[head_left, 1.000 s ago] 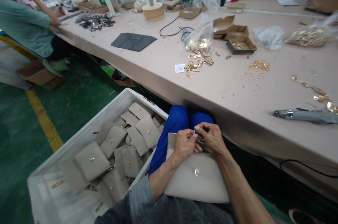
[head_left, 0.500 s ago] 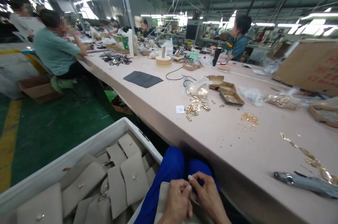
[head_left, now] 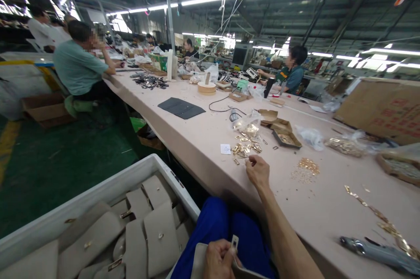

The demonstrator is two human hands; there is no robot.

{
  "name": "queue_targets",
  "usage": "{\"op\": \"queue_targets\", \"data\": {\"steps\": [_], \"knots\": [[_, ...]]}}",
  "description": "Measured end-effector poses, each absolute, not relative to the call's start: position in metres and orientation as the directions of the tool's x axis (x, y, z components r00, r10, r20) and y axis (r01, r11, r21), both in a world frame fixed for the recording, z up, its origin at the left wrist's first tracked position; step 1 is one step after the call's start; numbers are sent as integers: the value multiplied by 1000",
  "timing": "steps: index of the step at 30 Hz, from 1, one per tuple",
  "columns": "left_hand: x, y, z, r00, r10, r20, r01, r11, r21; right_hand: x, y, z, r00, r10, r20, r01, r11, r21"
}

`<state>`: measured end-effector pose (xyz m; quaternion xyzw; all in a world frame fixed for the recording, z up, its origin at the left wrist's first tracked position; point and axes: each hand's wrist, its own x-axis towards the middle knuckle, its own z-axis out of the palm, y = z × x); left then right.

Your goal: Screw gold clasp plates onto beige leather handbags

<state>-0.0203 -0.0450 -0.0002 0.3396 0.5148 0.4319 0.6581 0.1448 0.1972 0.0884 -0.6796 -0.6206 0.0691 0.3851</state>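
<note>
My left hand (head_left: 219, 260) stays low over my lap, pinched on a small metal clasp (head_left: 235, 241) at the edge of a beige leather flap (head_left: 198, 258) lying on my blue-clad knees. My right hand (head_left: 258, 170) reaches out over the pink table (head_left: 203, 139), fingers curled in a pinch just short of a scatter of gold metal clasps (head_left: 244, 147). Whether anything sits between those fingertips is too small to see.
A white bin (head_left: 98, 191) of beige leather flaps stands at my left. On the table lie a bag of gold fittings (head_left: 247, 121), small cardboard boxes (head_left: 282, 128), a pile of gold rivets (head_left: 307, 166) and a grey tool (head_left: 380, 250). Other people work further along.
My right hand left the flap on my lap and stretched forward onto the table toward the gold clasps. The left hand stayed on the clasp. The view tilted further up.
</note>
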Motion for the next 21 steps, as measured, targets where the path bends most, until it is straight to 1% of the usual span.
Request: {"op": "queue_targets", "data": {"steps": [2, 6, 10, 13, 18, 21], "knots": [[-21, -44, -1, 82, 931, -357, -213, 366, 906, 153, 219, 86, 204, 915, 349, 825, 31, -564], [-17, -42, -14, 70, 939, -336, -214, 343, 915, 163, 242, 83, 109, 948, 300, 849, 67, -523], [-13, -40, -27, 82, 933, -351, -202, 360, 911, 165, 248, 80, 70, 959, 276, 862, 81, -500], [-13, -39, -27, 84, 936, -342, -204, 352, 914, 164, 247, 78, 73, 953, 295, 874, 81, -478], [-17, -40, -14, 71, 938, -339, -162, 346, 924, 159, 242, 87, 121, 928, 351, 880, 63, -471], [-22, -42, -3, 52, 925, -375, -145, 379, 914, 161, 223, 96, 139, 917, 374, 877, 61, -477]]}}
